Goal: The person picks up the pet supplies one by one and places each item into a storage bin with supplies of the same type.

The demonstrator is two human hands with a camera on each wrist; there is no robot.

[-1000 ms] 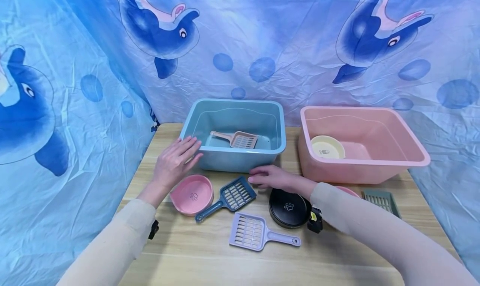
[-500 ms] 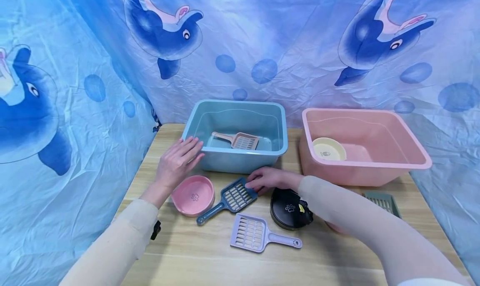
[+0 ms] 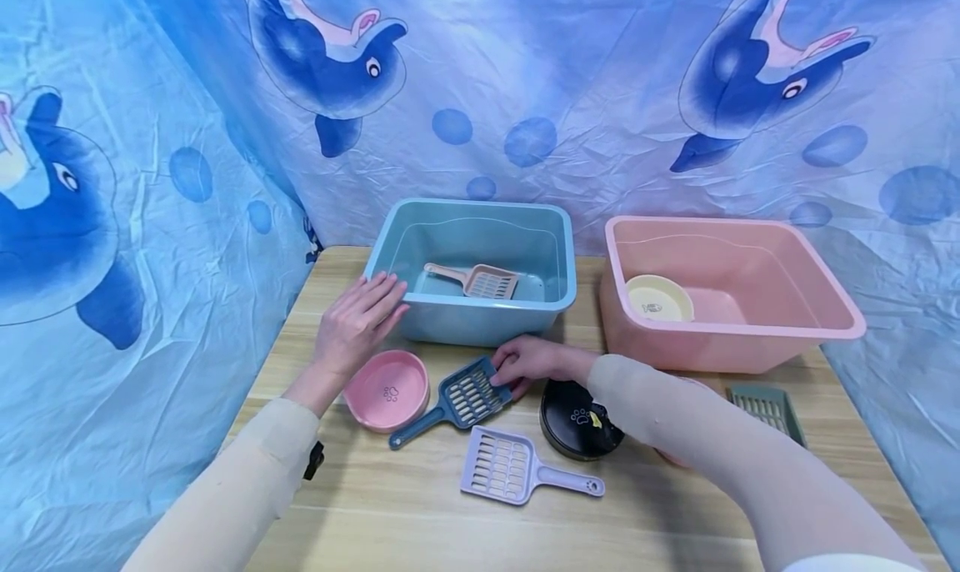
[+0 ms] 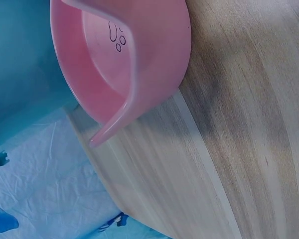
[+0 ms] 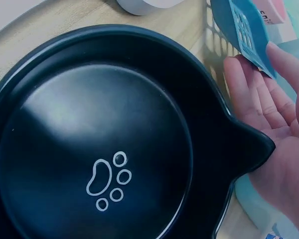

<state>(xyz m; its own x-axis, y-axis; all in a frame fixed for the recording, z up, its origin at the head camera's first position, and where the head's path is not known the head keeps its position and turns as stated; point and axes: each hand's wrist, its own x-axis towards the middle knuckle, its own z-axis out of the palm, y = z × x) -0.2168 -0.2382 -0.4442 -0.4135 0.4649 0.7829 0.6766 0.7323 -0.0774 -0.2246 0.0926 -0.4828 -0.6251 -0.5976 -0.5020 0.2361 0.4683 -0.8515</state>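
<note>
In the head view my left hand [image 3: 354,322] lies with fairly straight fingers on the near left corner of the blue litter box [image 3: 480,320]. A pale pink litter scoop [image 3: 480,278] lies inside that box. My right hand [image 3: 529,360] pinches the front edge of a dark blue litter scoop [image 3: 422,427], thumb on top and fingers beneath. The right wrist view shows that scoop [image 5: 259,31] tilted in the fingers. Below my right wrist sits a black pet bowl [image 5: 104,124] with a paw print. A pink pet bowl [image 4: 159,59] stands below my left hand.
A lilac litter scoop [image 3: 517,470] lies nearer the front of the table. At the right stands a pink litter box [image 3: 720,347] holding a cream bowl [image 3: 660,297]. A green scoop [image 3: 787,413] and a pink bowl [image 3: 672,457], mostly behind the right sleeve, are close by.
My right hand has moved slightly left and down to the dark blue scoop and taken hold of its front edge. The scoop has shifted and tilted a little. The left hand stays on the box.
</note>
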